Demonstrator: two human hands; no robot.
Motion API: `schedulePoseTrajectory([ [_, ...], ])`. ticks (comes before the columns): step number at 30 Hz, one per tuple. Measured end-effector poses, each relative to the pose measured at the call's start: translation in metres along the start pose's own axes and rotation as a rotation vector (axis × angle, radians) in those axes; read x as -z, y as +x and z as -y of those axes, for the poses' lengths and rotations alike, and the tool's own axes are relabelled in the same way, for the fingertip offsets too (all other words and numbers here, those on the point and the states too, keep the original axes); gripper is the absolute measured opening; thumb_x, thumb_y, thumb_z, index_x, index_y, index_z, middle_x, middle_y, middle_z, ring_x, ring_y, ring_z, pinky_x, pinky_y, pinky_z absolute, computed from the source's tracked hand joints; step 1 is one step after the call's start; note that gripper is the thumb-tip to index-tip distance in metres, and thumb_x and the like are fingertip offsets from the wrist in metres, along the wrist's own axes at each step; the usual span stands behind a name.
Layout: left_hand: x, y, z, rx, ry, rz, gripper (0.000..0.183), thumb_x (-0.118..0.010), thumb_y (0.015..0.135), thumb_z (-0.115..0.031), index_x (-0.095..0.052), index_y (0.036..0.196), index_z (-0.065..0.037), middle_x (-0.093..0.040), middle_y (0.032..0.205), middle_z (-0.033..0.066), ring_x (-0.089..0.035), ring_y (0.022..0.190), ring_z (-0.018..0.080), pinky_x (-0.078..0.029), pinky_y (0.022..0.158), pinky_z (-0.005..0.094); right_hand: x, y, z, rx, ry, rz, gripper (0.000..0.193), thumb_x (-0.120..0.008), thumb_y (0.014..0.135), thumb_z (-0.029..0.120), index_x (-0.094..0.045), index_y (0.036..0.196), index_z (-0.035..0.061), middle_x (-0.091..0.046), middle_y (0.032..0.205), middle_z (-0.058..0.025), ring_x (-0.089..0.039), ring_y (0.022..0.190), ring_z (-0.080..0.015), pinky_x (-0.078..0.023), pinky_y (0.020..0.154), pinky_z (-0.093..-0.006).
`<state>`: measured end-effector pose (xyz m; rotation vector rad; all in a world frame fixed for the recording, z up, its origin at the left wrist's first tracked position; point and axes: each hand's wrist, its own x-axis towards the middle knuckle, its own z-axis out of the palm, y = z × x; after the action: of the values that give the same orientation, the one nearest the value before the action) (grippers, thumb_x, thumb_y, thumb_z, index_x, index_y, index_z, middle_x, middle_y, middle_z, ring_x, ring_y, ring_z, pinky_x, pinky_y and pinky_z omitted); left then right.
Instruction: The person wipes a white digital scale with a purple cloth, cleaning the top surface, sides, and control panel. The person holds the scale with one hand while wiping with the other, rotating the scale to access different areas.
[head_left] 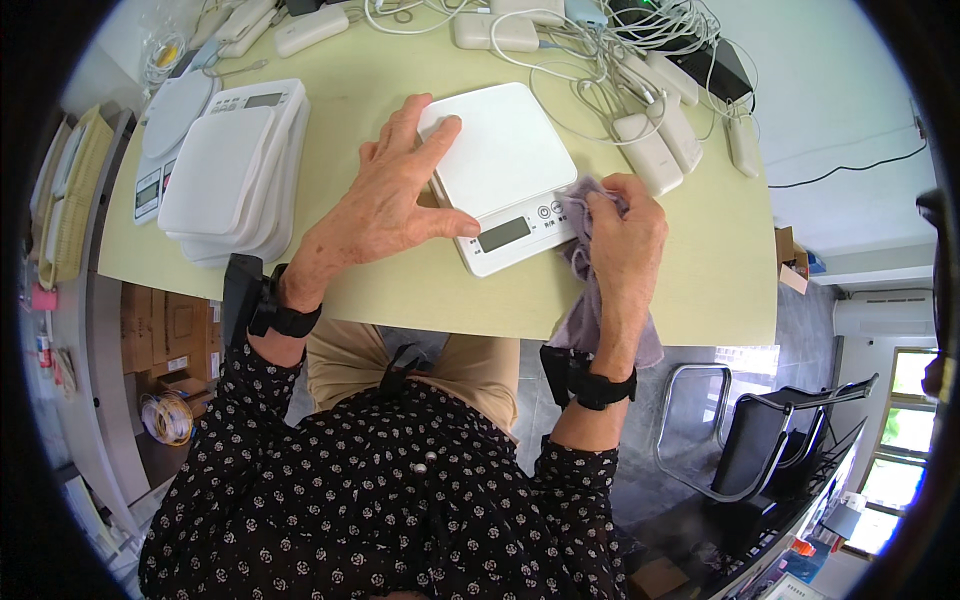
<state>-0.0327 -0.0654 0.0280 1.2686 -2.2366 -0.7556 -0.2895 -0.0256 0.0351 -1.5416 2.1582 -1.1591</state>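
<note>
1 splayed left hand (394, 196) touches a scale (505, 150); right hand (630, 237) grips mauve cloth (585, 312), apparently against the scale's right edge.

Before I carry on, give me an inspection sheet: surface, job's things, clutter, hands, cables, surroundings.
Surface: pale yellow-green table, dry-looking, partly covered.
Job's things: white scale, lying flat; purple-gray cloth at its right front corner, reaching past the table's front edge.
Clutter: stack of white scales at left; white rounded devices at far right.
Hands: left hand spread over the scale's left side; right hand gripping the cloth.
Cables: white cables tangled among the devices.
Surroundings: black chair at right; cardboard boxes at lower left.
</note>
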Motion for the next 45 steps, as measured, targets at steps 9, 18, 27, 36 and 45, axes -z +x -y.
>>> schedulePoseTrajectory([
  [9,-0.002,-0.001,0.000,-0.024,0.032,-0.022,0.101,-0.092,0.073,-0.039,-0.046,0.160,-0.013,-0.016,0.171,0.0242,-0.022,0.156,0.0440,-0.019,0.126,0.0534,0.024,-0.006,-0.017,-0.045,0.267,-0.039,0.014,-0.071,0.088,-0.002,-0.076,0.101,-0.0016,-0.073,0.096,-0.0099,-0.069,0.088,-0.0196,-0.054,0.082,-0.0334],
  [18,-0.001,-0.001,0.000,-0.016,0.067,-0.012,0.094,-0.091,0.074,-0.043,-0.053,0.156,-0.018,-0.017,0.171,0.0244,-0.024,0.155,0.0444,-0.019,0.126,0.0543,0.010,-0.019,-0.006,0.427,-0.206,-0.043,0.008,-0.075,0.087,0.003,-0.073,0.095,0.0032,-0.066,0.097,-0.0101,-0.064,0.093,-0.0309,-0.056,0.074,-0.0406],
  [27,0.000,-0.001,-0.003,0.004,0.071,-0.013,0.093,-0.090,0.073,-0.043,-0.054,0.156,-0.020,-0.017,0.171,0.0237,-0.024,0.154,0.0457,-0.020,0.126,0.0544,0.003,-0.058,0.014,0.530,-0.167,-0.025,0.011,-0.073,0.080,0.001,-0.071,0.090,0.0063,-0.062,0.106,-0.0097,-0.061,0.099,-0.0316,-0.057,0.070,-0.0414],
  [36,0.000,-0.001,-0.001,-0.014,0.068,-0.023,0.089,-0.090,0.074,-0.039,-0.056,0.154,-0.020,-0.019,0.170,0.0252,-0.027,0.153,0.0470,-0.020,0.126,0.0549,0.011,-0.037,0.002,0.427,-0.295,-0.107,0.009,-0.076,0.079,0.004,-0.075,0.088,0.0076,-0.063,0.113,-0.0106,-0.062,0.102,-0.0318,-0.059,0.073,-0.0428],
  [45,-0.002,-0.002,0.000,0.001,0.066,-0.037,0.090,-0.090,0.073,-0.037,-0.057,0.154,-0.021,-0.020,0.170,0.0244,-0.026,0.154,0.0465,-0.020,0.126,0.0550,0.005,-0.068,0.017,0.435,-0.207,0.009,0.010,-0.079,0.082,0.004,-0.077,0.092,0.0063,-0.065,0.119,-0.0122,-0.064,0.105,-0.0334,-0.057,0.085,-0.0422],
])
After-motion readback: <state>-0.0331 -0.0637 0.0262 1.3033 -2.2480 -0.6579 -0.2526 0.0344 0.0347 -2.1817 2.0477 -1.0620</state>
